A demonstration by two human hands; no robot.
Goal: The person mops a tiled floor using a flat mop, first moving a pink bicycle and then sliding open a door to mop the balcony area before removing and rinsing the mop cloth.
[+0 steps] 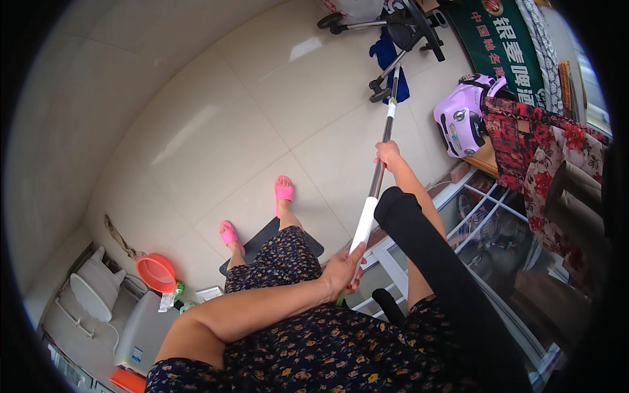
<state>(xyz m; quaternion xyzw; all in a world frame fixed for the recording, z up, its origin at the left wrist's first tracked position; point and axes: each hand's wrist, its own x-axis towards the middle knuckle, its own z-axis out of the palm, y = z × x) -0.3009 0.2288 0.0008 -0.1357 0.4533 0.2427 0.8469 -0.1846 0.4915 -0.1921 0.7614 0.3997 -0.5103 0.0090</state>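
A mop pole (pixel 388 125) with a white sleeve near its lower end in the picture runs from my body up to a blue mop cloth (pixel 403 86) on the tiled floor. My left hand (pixel 348 269) is closed round the white grip near my waist. Farther along the pole, my right hand (pixel 388 154) is wrapped round the metal shaft. The blue cloth lies partly beneath a wheeled metal frame (pixel 405 37), which hides some of it and of the mop's head.
A purple toy car (pixel 462 118) stands right of the pole, beside flowered cloth (pixel 543 182) and a glazed door (pixel 486 211). A red basin (pixel 156 272) and a white stool (pixel 96 285) are at the lower left. A dark mat (pixel 260 240) lies by my pink slippers (pixel 283 189).
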